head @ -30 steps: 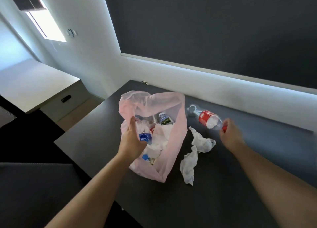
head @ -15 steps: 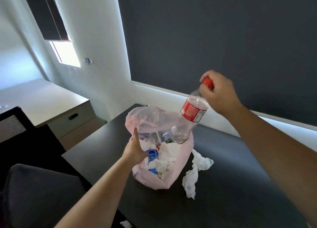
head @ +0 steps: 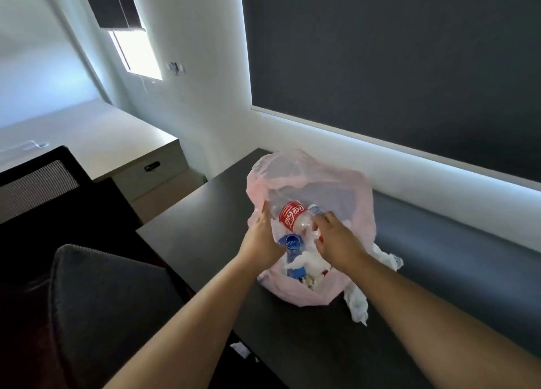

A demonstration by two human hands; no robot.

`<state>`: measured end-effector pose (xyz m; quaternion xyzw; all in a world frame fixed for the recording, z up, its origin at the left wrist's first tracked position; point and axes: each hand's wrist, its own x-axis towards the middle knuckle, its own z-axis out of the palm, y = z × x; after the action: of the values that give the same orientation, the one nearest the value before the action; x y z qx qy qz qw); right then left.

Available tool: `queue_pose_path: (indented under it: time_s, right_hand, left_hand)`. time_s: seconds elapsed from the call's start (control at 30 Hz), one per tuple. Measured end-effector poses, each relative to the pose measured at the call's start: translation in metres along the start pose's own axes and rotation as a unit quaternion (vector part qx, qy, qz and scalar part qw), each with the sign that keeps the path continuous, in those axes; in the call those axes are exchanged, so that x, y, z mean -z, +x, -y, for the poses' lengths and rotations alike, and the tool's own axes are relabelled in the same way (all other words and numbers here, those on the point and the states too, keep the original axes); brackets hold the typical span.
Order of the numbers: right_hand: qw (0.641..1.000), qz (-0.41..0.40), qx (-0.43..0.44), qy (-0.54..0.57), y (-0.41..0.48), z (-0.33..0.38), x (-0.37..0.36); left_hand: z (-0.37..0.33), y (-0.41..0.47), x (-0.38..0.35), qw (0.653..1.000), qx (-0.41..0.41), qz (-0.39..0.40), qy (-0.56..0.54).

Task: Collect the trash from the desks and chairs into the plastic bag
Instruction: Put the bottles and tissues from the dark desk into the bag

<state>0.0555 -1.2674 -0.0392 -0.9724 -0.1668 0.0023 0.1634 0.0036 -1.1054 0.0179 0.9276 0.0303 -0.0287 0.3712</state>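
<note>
Cola bottle being pushed into the pink plastic bag

The cola bottle is held at its cap end by the closed right-hand fingers, already inside the bag; the rim is pinched by the left-hand fingers. A slipped rim could spill the load onto the bench, where crumpled tissues lie beyond the right fingers.
</note>
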Motion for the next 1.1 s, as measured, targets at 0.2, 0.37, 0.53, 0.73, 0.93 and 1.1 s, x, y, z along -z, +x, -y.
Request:
queue_pose_path:
  time_s: [0.2, 0.37, 0.53, 0.73, 0.93, 1.1]
  right_hand:
    - [0.986, -0.145, 0.076, 0.001, 0.0, -0.016, 0.042]
    - [0.893, -0.415, -0.099, 0.143, -0.008, -0.067, 0.073]
    - [0.957, -0.002, -0.272, 0.097, -0.02, -0.138, 0.012]
    - [0.948, 0.225, -0.223, 0.041, -0.026, -0.135, -0.048]
    - [0.941, 0.222, -0.255, -0.007, -0.01, -0.125, -0.06]
    - [0.951, -0.008, -0.293, 0.103, -0.011, -0.128, 0.002]
  left_hand:
    - [0.003, 0.009, -0.003, 1.0, 0.027, -0.007, 0.003]
    - [0.002, 0.02, -0.011, 0.999, 0.048, -0.006, 0.015]
    - [-0.001, 0.027, -0.02, 0.998, 0.063, -0.004, 0.023]
    - [0.0, 0.034, -0.026, 0.996, 0.079, -0.008, 0.038]
    - [0.003, 0.035, -0.032, 0.995, 0.089, -0.001, 0.034]
    - [0.004, 0.039, -0.034, 0.995, 0.085, 0.005, 0.053]
